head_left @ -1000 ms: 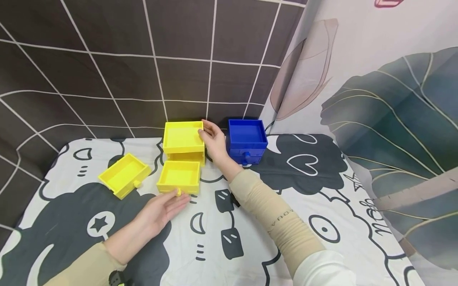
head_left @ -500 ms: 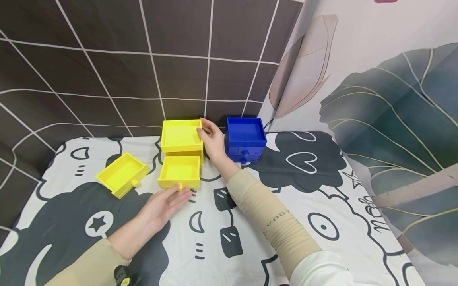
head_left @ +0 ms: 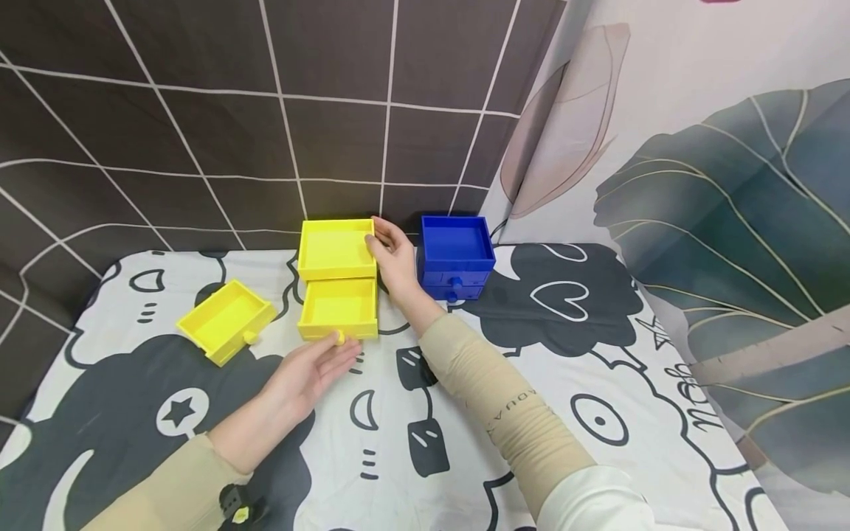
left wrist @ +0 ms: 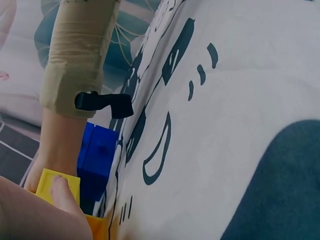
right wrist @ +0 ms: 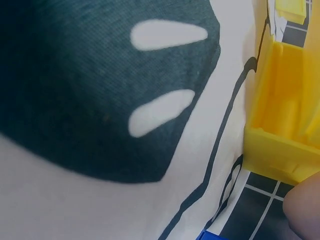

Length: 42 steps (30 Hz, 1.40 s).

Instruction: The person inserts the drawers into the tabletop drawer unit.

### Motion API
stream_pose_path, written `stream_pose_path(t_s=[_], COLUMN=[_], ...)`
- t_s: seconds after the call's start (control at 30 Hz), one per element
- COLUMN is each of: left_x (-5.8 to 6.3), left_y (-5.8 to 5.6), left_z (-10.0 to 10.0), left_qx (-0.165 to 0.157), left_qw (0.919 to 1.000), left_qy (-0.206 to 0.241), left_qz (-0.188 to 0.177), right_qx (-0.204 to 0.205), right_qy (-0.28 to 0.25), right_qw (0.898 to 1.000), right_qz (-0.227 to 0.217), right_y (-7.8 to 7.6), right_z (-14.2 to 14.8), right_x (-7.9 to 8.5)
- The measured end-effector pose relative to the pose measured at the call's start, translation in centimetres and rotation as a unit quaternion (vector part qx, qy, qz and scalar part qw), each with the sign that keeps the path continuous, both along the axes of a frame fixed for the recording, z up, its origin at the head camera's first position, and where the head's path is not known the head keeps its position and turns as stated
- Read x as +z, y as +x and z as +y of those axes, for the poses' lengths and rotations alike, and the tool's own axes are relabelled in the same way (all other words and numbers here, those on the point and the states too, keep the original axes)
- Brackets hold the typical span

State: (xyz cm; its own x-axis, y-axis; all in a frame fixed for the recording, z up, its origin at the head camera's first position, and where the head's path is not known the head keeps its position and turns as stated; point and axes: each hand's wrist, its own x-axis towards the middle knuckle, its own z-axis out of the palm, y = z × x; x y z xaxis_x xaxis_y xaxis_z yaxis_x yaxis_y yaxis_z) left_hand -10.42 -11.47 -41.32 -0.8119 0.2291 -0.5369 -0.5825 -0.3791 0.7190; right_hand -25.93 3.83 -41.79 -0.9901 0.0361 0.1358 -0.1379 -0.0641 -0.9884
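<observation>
A small yellow chest (head_left: 337, 251) with a tray-like top stands near the back wall. My right hand (head_left: 396, 267) grips its right side, thumb over the top rim and fingers behind. In front, a yellow drawer (head_left: 339, 302) sits with its back edge at the chest's lower front. My left hand (head_left: 308, 372) holds this drawer's round knob between thumb and fingers. The left wrist view shows the thumb (left wrist: 64, 195) over a yellow front. In the right wrist view, the chest (right wrist: 285, 152) fills the right edge, with a fingertip beside it.
Another yellow drawer (head_left: 228, 321) lies at an angle on the patterned cloth (head_left: 372, 442), left of the chest. A blue chest (head_left: 458, 254) with drawers stands to the right, close by my right hand. Dark grid-patterned fabric (head_left: 339, 140) rises behind.
My left hand has moved away from me and slightly right, bringing the yellow drawer back against the chest's lower front. The gap below the tray top has narrowed. My right hand keeps its hold.
</observation>
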Motion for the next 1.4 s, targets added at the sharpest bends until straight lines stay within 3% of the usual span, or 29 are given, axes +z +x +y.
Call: stream_pose_path(t_s=[0.8,1.03,1.4], left_x=[1.0,0.9,0.7], left_y=[-0.6,-1.3,-2.8], left_z=[0.6,0.6,1.5], left_qx=[0.016,0.017,0.05], left_qw=[0.9997,0.9994,0.9982], left_qy=[-0.017,-0.024,-0.033], left_qz=[0.008,0.016,0.008], right_qx=[0.001,0.003,0.005], right_qy=[-0.01,-0.013,-0.007], right_qw=[1.0,1.0,1.0], right_qz=[-0.004,-0.002,0.001], right_y=[0.1,0.0,0.1], right_z=[0.0,0.0,0.1], right_x=[0.1,0.0,0.0])
